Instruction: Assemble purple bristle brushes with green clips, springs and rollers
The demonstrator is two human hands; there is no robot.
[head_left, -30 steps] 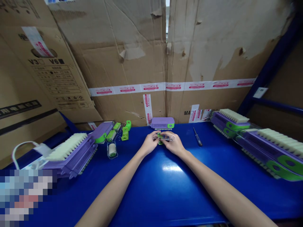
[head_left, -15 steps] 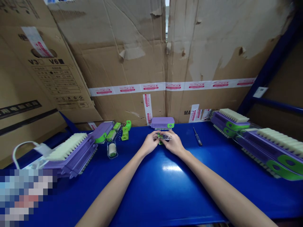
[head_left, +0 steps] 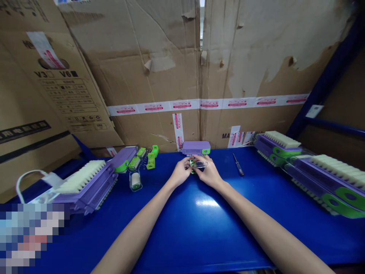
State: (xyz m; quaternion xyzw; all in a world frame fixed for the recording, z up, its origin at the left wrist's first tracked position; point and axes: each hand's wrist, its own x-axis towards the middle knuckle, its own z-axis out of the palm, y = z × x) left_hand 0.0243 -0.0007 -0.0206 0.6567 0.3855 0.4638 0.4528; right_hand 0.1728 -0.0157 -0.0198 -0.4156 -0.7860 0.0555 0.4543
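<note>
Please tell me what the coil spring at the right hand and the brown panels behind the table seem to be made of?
Coil spring: probably metal wire, bright silvery finish; its thin loops shine. Brown panels: apparently cardboard, dull finish; creases and torn, peeling patches show.

A glossy blue tabletop spreads beneath the grip of the left hand and right hand. Just beyond the grip, a purple block lies bristles down. To the left of the grip sit a clear tray, some green brackets, a purple case and, farther out, stacked bristled units. Right of the grip there's a screwdriver, then more purple-and-green units well beyond it.
</note>
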